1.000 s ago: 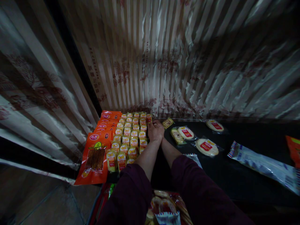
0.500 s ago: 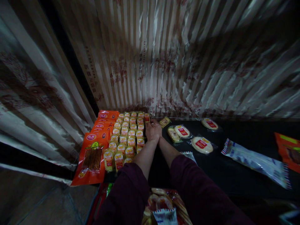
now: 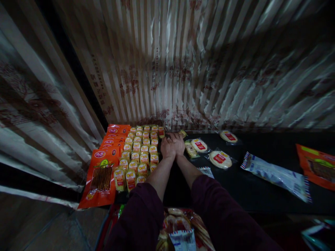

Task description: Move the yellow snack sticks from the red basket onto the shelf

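Observation:
My left hand [image 3: 168, 145] and my right hand [image 3: 179, 143] lie close together over the black shelf, partly overlapping. Fingers on both look extended forward and low, though most tips are hidden. A ring shows on one finger. Just left of them stand tight rows of small yellow wrapped cakes [image 3: 144, 149]; one wrapped cake [image 3: 161, 132] is at the back, near my left fingers. Beyond my right fingers a small wrapped packet [image 3: 183, 133] peeks out, partly covered by that hand. I cannot tell whether the hand touches it. To the right lies another yellow packet [image 3: 191, 149].
Orange snack bags [image 3: 101, 174] overlap along the left end. Round flat packs [image 3: 220, 159], a long blue-white packet [image 3: 276, 176] and an orange bag [image 3: 315, 165] lie to the right. A striped sheet [image 3: 167, 69] hangs behind. Below the shelf are more packed foods [image 3: 180, 223].
My hands have shifted slightly right against the rows of cakes, and my right hand now covers more of the small packet. The whole view has drifted a little.

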A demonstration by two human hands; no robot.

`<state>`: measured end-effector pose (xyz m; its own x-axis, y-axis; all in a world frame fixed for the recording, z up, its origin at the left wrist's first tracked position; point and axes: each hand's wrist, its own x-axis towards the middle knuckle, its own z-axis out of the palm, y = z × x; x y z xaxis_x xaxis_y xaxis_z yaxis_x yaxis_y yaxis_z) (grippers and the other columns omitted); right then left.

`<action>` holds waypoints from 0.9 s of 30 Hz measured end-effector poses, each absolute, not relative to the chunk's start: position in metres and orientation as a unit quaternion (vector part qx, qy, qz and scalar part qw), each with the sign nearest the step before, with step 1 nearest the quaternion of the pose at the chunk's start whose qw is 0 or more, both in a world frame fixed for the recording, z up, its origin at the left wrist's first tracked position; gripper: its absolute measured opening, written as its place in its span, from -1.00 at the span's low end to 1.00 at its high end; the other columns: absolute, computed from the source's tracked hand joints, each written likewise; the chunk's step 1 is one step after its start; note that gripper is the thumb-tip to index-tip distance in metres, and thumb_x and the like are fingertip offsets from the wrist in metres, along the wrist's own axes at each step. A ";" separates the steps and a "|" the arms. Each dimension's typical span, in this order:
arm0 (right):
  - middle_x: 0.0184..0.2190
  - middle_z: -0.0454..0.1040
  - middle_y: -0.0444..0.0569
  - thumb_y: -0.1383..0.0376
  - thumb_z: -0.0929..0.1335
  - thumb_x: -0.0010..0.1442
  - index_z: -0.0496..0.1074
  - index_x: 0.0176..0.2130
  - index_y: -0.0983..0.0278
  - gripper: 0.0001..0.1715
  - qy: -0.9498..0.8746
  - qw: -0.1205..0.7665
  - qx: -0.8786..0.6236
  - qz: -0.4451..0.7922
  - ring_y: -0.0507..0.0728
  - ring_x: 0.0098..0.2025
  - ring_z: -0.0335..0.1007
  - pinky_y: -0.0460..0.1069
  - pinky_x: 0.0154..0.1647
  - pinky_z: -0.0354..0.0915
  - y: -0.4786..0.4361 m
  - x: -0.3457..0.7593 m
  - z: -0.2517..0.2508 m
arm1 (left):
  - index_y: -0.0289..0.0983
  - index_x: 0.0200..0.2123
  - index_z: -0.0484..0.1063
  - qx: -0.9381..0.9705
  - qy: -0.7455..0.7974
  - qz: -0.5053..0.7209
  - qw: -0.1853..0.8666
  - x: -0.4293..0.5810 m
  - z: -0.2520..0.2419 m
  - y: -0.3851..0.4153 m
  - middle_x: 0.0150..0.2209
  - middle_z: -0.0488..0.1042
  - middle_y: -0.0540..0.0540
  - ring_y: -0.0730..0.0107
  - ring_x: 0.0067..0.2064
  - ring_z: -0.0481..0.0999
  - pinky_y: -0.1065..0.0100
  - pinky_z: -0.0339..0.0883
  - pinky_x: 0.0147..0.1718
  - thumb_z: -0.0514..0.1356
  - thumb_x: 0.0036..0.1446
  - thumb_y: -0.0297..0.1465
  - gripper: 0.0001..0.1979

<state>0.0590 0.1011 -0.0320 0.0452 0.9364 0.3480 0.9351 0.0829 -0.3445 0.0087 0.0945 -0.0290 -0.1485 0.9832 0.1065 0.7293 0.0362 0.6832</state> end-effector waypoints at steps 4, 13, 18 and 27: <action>0.27 0.20 0.03 0.31 0.21 0.25 0.38 0.09 0.13 -0.57 -0.670 0.163 -0.724 -0.040 0.35 0.29 -0.06 0.19 0.08 0.14 0.102 0.079 -0.024 | -0.28 -0.02 0.43 0.555 0.679 0.336 0.342 0.011 -0.021 0.085 0.05 0.48 -0.18 0.30 0.08 0.46 0.35 0.32 0.04 -0.16 0.30 -0.41 -0.59; 0.25 0.17 0.07 0.36 0.11 0.31 0.37 0.08 0.15 -0.54 -0.712 0.026 -0.702 0.012 0.29 0.28 -0.04 0.13 0.09 0.19 0.094 0.081 -0.021 | -0.27 0.06 0.39 0.487 0.630 0.414 0.441 0.020 -0.029 0.076 0.14 0.40 -0.19 0.30 0.17 0.37 0.36 0.20 0.13 -0.08 0.26 -0.37 -0.61; 0.22 0.20 0.07 0.34 0.10 0.32 0.39 0.02 0.20 -0.58 -0.717 0.034 -0.696 0.038 0.25 0.23 0.02 0.08 0.06 0.23 0.070 0.079 -0.016 | -0.26 0.03 0.41 0.447 0.614 0.444 0.476 0.019 -0.035 0.057 0.12 0.42 -0.20 0.26 0.15 0.39 0.33 0.20 0.12 -0.03 0.24 -0.32 -0.63; 0.18 0.21 0.17 0.33 0.16 0.28 0.32 0.06 0.25 -0.61 -0.693 0.054 -0.714 0.087 0.29 0.14 0.22 0.04 -0.11 0.29 0.021 0.078 -0.001 | -0.25 -0.14 0.50 0.410 0.575 0.472 0.528 0.017 -0.031 0.006 -0.05 0.54 -0.18 0.17 0.07 0.45 0.29 0.22 0.09 0.06 0.19 -0.29 -0.71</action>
